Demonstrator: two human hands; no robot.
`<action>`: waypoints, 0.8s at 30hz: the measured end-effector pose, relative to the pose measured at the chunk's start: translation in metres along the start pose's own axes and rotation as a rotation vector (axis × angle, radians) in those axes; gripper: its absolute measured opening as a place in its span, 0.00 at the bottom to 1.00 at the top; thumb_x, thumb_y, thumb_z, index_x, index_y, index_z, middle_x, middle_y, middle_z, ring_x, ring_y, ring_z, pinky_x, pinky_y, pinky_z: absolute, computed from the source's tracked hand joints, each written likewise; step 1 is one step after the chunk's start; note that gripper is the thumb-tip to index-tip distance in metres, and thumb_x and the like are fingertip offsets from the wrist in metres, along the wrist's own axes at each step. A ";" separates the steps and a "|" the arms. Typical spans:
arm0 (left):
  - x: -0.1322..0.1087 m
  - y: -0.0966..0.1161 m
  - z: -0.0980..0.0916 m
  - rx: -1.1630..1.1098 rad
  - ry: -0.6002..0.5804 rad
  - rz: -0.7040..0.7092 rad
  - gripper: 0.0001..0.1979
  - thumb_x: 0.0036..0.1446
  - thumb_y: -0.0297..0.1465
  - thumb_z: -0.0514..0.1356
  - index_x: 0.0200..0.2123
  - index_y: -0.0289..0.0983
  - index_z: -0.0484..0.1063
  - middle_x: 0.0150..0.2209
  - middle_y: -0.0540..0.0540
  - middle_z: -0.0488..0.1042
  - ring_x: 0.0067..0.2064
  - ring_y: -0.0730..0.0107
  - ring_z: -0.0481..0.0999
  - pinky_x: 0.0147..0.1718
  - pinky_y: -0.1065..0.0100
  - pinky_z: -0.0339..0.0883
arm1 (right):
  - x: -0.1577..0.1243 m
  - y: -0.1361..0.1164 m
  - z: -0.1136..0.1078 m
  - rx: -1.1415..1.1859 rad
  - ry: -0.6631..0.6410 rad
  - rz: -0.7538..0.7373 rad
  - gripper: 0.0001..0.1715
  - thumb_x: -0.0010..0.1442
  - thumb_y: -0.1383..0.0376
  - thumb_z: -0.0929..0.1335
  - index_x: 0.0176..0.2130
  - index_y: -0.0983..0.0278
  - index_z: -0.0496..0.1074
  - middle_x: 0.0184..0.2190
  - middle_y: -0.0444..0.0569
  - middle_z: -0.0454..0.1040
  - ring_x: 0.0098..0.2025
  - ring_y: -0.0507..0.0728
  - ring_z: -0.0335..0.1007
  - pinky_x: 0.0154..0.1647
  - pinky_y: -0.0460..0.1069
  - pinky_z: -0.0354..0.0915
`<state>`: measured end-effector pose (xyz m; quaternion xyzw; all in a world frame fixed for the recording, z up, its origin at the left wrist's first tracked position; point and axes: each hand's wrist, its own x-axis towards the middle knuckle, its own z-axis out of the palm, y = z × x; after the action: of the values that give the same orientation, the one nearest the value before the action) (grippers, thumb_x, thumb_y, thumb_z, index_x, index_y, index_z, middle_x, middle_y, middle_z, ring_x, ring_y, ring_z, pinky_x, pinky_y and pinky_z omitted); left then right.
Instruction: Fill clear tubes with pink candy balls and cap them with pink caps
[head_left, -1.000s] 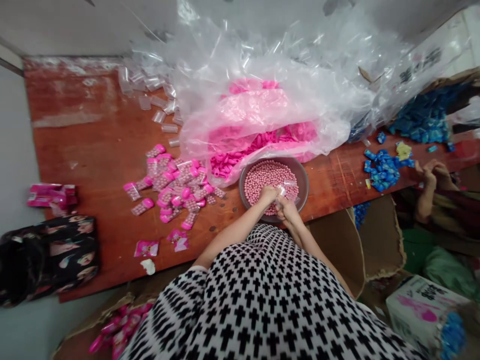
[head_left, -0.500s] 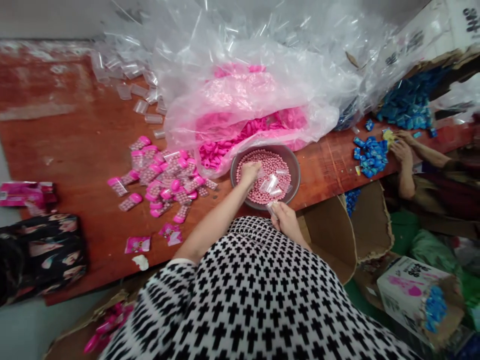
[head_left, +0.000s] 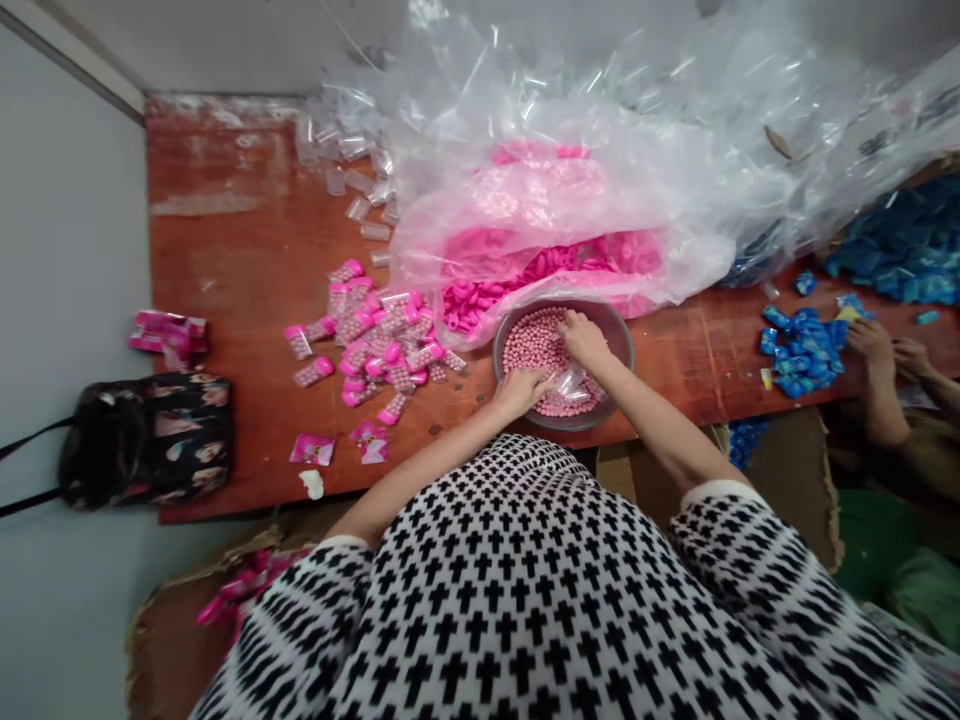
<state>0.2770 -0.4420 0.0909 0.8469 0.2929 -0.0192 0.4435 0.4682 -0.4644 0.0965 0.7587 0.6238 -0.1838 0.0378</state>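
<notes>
A grey bowl (head_left: 627,350) of pink beads (head_left: 529,345) stands at the table's front edge, with clear plastic tubes (head_left: 571,385) lying on the beads. Over the bowl's near left side, my left hand (head_left: 520,391) has its fingers closed, tips close to the tubes; what it holds is hidden. My right hand (head_left: 585,341) reaches in from the right, its fingers curled down onto the beads, and anything in them is out of sight. Left of the bowl lies a pile of bead-filled tubes with pink caps (head_left: 390,345).
Behind the bowl a large clear bag (head_left: 697,255) holds pink plastic parts (head_left: 555,262). Empty tubes (head_left: 360,208) lie back left. A black patterned bag (head_left: 187,440) and pink packets (head_left: 312,450) sit left. Another person's hands (head_left: 870,345) handle blue packets (head_left: 806,350) at right.
My right hand has moved from the near rim, where it held a clear tube, into the beads. My left hand has drawn back toward the near left side. The view has shifted left.
</notes>
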 end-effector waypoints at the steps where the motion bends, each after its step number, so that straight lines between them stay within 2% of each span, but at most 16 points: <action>1: -0.006 -0.005 -0.004 -0.025 0.050 0.023 0.18 0.60 0.40 0.54 0.50 0.40 0.71 0.46 0.43 0.76 0.47 0.64 0.75 0.46 0.68 0.66 | 0.010 -0.004 0.006 0.020 -0.034 -0.047 0.19 0.62 0.73 0.55 0.41 0.74 0.72 0.47 0.67 0.67 0.49 0.64 0.59 0.46 0.55 0.59; 3: -0.018 -0.015 -0.011 -0.093 0.138 0.034 0.16 0.61 0.38 0.54 0.47 0.39 0.74 0.45 0.44 0.77 0.45 0.65 0.76 0.46 0.68 0.66 | 0.021 -0.014 0.022 0.084 -0.093 -0.140 0.17 0.60 0.75 0.57 0.37 0.75 0.73 0.43 0.67 0.69 0.47 0.62 0.60 0.45 0.54 0.59; 7: -0.032 -0.031 -0.019 -0.177 0.319 -0.064 0.12 0.60 0.34 0.55 0.41 0.37 0.77 0.40 0.44 0.78 0.41 0.65 0.77 0.44 0.67 0.68 | 0.018 -0.029 0.049 0.254 -0.147 -0.267 0.11 0.58 0.73 0.62 0.37 0.69 0.73 0.37 0.55 0.72 0.40 0.55 0.64 0.42 0.48 0.60; 9: -0.032 -0.034 -0.022 -0.183 0.409 -0.102 0.12 0.59 0.32 0.57 0.42 0.36 0.76 0.39 0.43 0.78 0.40 0.66 0.76 0.43 0.67 0.68 | 0.011 -0.029 0.055 0.397 -0.120 -0.270 0.11 0.59 0.70 0.62 0.40 0.67 0.71 0.37 0.50 0.72 0.38 0.53 0.65 0.41 0.47 0.61; 11: -0.028 -0.033 -0.024 -0.179 0.459 -0.107 0.12 0.57 0.31 0.58 0.44 0.35 0.74 0.39 0.43 0.77 0.39 0.66 0.76 0.43 0.67 0.68 | 0.003 -0.027 0.055 0.689 -0.058 -0.204 0.10 0.59 0.65 0.63 0.40 0.66 0.69 0.35 0.47 0.72 0.36 0.52 0.66 0.39 0.47 0.62; 14: -0.016 -0.027 -0.026 -0.205 0.443 -0.095 0.16 0.54 0.29 0.61 0.48 0.34 0.72 0.41 0.43 0.76 0.39 0.67 0.75 0.42 0.66 0.68 | -0.010 -0.027 0.048 1.243 -0.018 -0.079 0.12 0.52 0.61 0.69 0.37 0.64 0.68 0.30 0.41 0.70 0.32 0.51 0.65 0.37 0.47 0.63; 16: -0.007 -0.021 -0.027 -0.273 0.406 -0.074 0.17 0.54 0.28 0.61 0.48 0.34 0.72 0.43 0.43 0.76 0.40 0.67 0.75 0.44 0.66 0.68 | -0.017 -0.030 0.041 1.441 -0.038 -0.041 0.15 0.47 0.61 0.72 0.35 0.63 0.68 0.30 0.40 0.70 0.33 0.51 0.66 0.38 0.47 0.64; 20: 0.006 -0.011 -0.024 -0.523 0.388 -0.047 0.11 0.55 0.26 0.58 0.43 0.34 0.74 0.42 0.45 0.77 0.43 0.67 0.75 0.45 0.66 0.68 | -0.027 -0.038 0.028 1.518 0.009 0.010 0.18 0.45 0.61 0.73 0.36 0.62 0.67 0.31 0.41 0.71 0.35 0.50 0.68 0.40 0.48 0.65; 24: 0.009 -0.009 -0.019 -0.820 0.326 -0.093 0.13 0.53 0.28 0.59 0.43 0.32 0.73 0.39 0.45 0.78 0.37 0.68 0.76 0.38 0.67 0.71 | -0.033 -0.038 0.018 1.423 0.072 -0.026 0.21 0.45 0.60 0.73 0.39 0.61 0.67 0.34 0.42 0.72 0.36 0.52 0.69 0.40 0.49 0.67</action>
<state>0.2754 -0.4197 0.0936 0.5790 0.3800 0.2124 0.6894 0.4222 -0.4922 0.0973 0.5975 0.3623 -0.5216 -0.4896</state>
